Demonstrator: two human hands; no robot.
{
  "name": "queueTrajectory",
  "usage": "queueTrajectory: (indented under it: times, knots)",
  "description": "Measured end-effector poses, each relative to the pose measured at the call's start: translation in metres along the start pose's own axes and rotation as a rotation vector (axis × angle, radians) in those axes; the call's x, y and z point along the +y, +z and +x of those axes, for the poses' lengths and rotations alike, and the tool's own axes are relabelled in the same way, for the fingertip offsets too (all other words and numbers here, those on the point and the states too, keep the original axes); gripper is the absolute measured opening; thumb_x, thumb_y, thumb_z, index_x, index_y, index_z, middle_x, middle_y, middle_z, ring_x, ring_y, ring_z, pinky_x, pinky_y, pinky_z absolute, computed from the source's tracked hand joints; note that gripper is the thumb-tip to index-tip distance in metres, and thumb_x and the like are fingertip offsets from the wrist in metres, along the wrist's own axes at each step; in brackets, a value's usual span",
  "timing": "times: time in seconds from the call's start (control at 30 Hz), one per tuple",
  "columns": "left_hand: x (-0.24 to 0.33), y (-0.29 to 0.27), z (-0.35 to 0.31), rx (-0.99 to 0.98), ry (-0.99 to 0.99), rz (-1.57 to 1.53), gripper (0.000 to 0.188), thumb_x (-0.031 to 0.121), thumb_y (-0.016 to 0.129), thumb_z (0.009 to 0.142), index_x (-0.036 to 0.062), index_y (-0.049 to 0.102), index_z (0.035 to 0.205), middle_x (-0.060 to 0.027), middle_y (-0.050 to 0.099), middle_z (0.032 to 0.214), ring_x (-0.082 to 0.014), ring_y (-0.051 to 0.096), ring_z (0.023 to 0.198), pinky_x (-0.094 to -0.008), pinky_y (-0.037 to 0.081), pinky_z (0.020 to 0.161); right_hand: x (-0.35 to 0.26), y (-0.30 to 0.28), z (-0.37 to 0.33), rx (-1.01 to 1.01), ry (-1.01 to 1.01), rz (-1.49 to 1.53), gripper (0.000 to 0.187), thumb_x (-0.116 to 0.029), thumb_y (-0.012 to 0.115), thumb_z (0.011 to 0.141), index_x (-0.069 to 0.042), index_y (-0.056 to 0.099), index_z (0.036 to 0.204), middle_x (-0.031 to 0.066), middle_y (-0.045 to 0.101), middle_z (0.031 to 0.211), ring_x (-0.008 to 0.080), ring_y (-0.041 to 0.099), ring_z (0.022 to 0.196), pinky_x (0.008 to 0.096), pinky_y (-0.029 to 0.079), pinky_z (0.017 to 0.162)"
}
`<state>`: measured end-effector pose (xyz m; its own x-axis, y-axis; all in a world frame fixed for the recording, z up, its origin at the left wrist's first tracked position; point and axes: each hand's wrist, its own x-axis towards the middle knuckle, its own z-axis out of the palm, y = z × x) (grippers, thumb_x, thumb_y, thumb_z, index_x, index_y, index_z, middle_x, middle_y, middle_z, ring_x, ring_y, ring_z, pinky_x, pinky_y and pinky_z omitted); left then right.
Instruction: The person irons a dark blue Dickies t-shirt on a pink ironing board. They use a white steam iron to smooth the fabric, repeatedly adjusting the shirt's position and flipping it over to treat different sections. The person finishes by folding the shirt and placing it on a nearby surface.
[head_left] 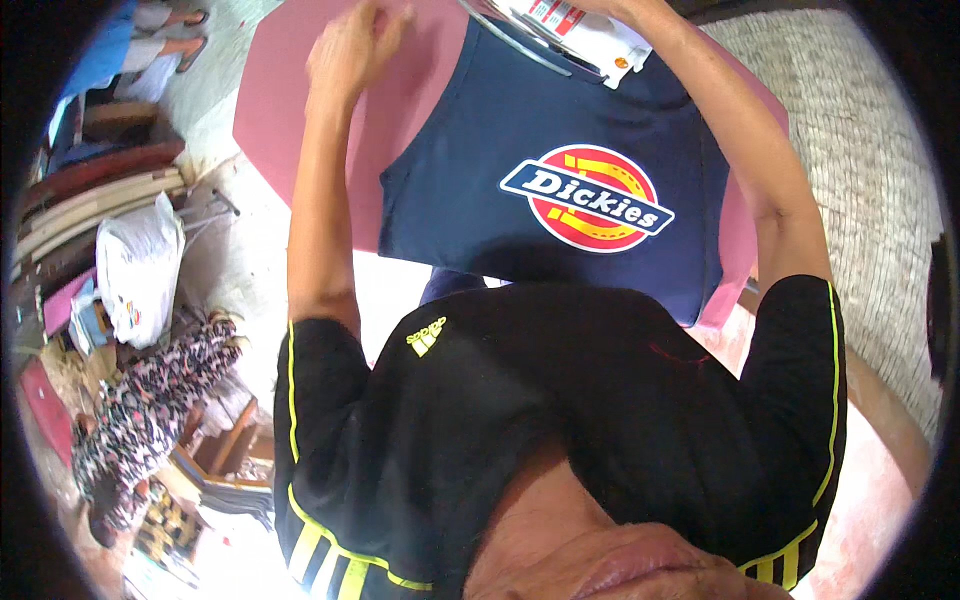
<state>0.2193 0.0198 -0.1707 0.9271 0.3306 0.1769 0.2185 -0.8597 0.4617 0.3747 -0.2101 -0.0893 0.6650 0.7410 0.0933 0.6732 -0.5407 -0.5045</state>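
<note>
Dark navy cloth, cut like an apron, point(450, 200) lies over a pink table point(275, 110). A round red and yellow emblem with a slanted dark label point(600, 198) is on it. My left hand point(360, 45) hovers over or rests on the pink surface left of the cloth, slightly blurred, thumb and fingers apart, holding nothing visible. At the top edge, my right hand point(612, 5) is mostly cut off, beside a white package with red print point(622, 55); its fingers' grip is hidden. A grey curved strip point(520, 42) runs along the package's left side.
A woven mat-like surface point(850, 130) lies on the right. To the left are stacked boards point(100, 215), a white plastic bag point(140, 270) and a person in patterned clothing point(155, 400). Another person's legs point(175, 48) show at the upper left.
</note>
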Motion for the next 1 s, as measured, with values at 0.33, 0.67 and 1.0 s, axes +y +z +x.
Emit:
queueTrajectory:
  times: [0.33, 0.67, 1.0]
  knots:
    - [0.026, 0.038, -0.203, 0.482, -0.206, 0.086, 0.028, 0.03, 0.072, 0.091, 0.0036, 0.064, 0.091, -0.0115, 0.064, 0.077, -0.0322, 0.063, 0.072, -0.045, 0.048, 0.067, 0.006, -0.032, -0.032, -0.427, -0.633, -0.02, 0.034, -0.031, 0.072, 0.088, -0.001, 0.057, 0.094, 0.0217, 0.065, 0.078, 0.0387, 0.068, 0.069, 0.0426, 0.05, 0.059]
    - [0.029, 0.036, -0.212, 0.606, -0.233, -0.105, 0.019, 0.021, 0.071, 0.091, 0.0045, 0.067, 0.099, -0.0125, 0.068, 0.086, -0.0309, 0.066, 0.073, -0.0396, 0.052, 0.068, -0.063, 0.021, -0.038, -0.559, -1.003, -0.064, 0.039, -0.035, 0.077, 0.084, -0.003, 0.055, 0.093, 0.0211, 0.063, 0.075, 0.042, 0.066, 0.071, 0.0449, 0.05, 0.059]
    - [0.027, 0.059, -0.279, 0.794, -0.284, -0.333, 0.036, -0.009, 0.068, 0.084, 0.0018, 0.057, 0.117, -0.0158, 0.052, 0.116, -0.0199, 0.062, 0.084, -0.0293, 0.055, 0.073, -0.111, 0.062, -0.05, -0.494, -1.038, -0.005, 0.04, -0.037, 0.074, 0.087, -0.002, 0.056, 0.092, 0.0234, 0.063, 0.075, 0.0439, 0.066, 0.073, 0.0488, 0.05, 0.064]
